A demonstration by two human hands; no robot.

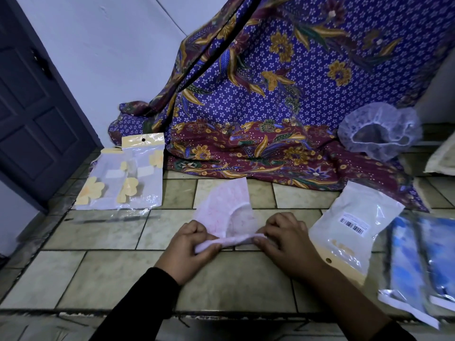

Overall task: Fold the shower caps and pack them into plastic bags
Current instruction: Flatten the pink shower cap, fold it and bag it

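A thin pink shower cap (pixel 227 206) lies folded flat on the tiled floor in front of me. Its near edge is rolled up between my hands. My left hand (pixel 190 247) pinches the left end of that roll, and my right hand (pixel 285 242) pinches the right end. A white plastic bag with a barcode label (pixel 352 225) lies just right of my right hand. Two clear plastic bags with yellow flower prints (pixel 128 178) lie at the left. A bluish-white shower cap (pixel 379 132) sits open and puffed up at the far right, on the patterned cloth.
A purple and maroon batik cloth (pixel 270 99) drapes from the wall onto the floor behind the cap. Blue packets in clear wrap (pixel 418 264) lie at the right edge. A dark door (pixel 32 107) stands at the left. A floor step edge (pixel 147 312) runs near me.
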